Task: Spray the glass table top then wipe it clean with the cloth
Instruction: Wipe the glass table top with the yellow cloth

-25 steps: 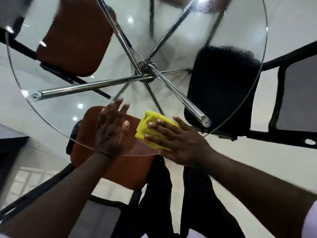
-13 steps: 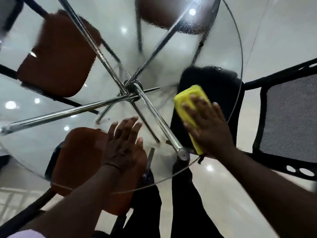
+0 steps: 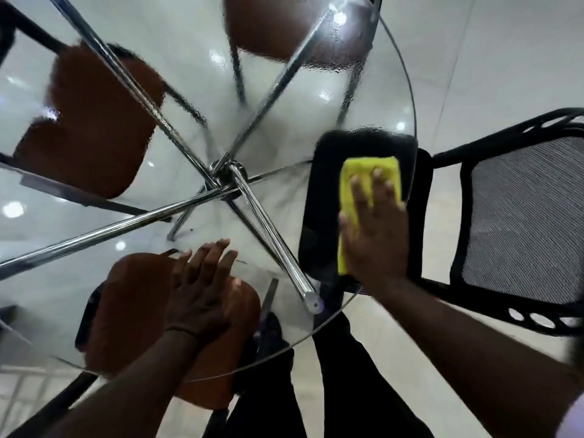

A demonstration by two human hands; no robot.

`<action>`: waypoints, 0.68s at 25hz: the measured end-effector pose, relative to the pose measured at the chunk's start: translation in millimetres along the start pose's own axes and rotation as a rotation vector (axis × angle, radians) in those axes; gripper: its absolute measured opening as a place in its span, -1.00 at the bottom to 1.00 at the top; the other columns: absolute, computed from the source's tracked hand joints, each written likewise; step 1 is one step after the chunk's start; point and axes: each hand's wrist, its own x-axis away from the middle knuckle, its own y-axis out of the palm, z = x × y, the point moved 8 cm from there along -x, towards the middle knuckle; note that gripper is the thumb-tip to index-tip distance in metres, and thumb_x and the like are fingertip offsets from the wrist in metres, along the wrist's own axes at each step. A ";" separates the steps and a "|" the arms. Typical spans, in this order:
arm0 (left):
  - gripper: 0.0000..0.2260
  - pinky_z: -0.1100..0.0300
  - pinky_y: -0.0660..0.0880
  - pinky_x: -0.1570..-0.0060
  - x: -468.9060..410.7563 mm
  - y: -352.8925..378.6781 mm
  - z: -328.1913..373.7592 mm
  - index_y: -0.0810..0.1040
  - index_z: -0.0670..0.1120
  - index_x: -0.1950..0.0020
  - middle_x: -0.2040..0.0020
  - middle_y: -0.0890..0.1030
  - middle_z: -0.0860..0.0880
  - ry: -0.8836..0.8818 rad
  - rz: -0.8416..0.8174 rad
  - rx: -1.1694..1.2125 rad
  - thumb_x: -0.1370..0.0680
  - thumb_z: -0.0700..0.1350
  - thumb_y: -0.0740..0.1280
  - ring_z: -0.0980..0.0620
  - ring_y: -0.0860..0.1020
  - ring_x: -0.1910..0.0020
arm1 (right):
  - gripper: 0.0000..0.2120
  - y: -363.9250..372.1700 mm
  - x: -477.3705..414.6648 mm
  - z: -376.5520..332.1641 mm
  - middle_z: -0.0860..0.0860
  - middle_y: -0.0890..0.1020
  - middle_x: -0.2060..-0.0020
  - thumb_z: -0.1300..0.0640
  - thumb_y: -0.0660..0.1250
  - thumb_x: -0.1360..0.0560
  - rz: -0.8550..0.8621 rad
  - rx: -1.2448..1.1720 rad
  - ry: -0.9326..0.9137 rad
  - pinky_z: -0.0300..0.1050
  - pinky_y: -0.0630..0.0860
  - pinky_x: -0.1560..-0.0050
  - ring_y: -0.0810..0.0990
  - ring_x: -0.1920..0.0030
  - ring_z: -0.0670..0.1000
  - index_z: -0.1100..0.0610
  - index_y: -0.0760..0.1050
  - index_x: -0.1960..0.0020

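The right hand (image 3: 376,235), flat with fingers spread on the cloth (image 3: 363,181), has pushed it farther up the bench (image 3: 284,128) near its right rim. The left hand (image 3: 202,295) stays flat, open, at the near edge.

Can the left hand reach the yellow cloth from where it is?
Probably yes: the left hand lies flat on the glass table top, with only bare glass between it and the yellow cloth under the right hand.
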 end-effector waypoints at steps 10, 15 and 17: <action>-0.42 -0.23 0.27 -0.51 0.3 -11.8 5.0 0.47 -0.10 -0.48 -0.56 0.41 -0.10 0.017 0.038 0.109 -0.55 0.21 0.26 -0.22 0.41 -0.49 | -0.39 -4.2 110.2 -2.8 0.17 -0.14 -0.75 0.12 0.34 -0.71 -0.026 -0.603 0.411 -0.63 0.07 -0.44 -0.18 -0.73 -0.16 -0.01 0.24 -0.71; -0.33 -0.21 0.22 -0.56 84.8 -11.5 38.1 0.43 -0.09 -0.56 -0.63 0.32 -0.11 0.186 -0.021 0.103 -0.55 0.25 0.33 -0.22 0.37 -0.54 | -0.36 -11.7 183.5 -13.0 -0.03 -0.07 -0.76 0.14 0.39 -0.69 -0.255 -0.718 0.324 -0.33 0.25 -0.54 0.02 -0.73 -0.11 -0.13 0.24 -0.69; -0.32 -0.18 0.25 -0.55 111.6 -13.7 51.6 0.40 -0.08 -0.58 -0.65 0.30 -0.09 0.209 -0.121 0.119 -0.57 0.28 0.31 -0.19 0.34 -0.56 | -0.33 -21.5 189.4 4.0 -0.04 0.18 -0.73 0.15 0.45 -0.65 -0.418 -0.666 0.340 -0.19 0.32 -0.48 0.29 -0.66 0.03 -0.18 0.29 -0.66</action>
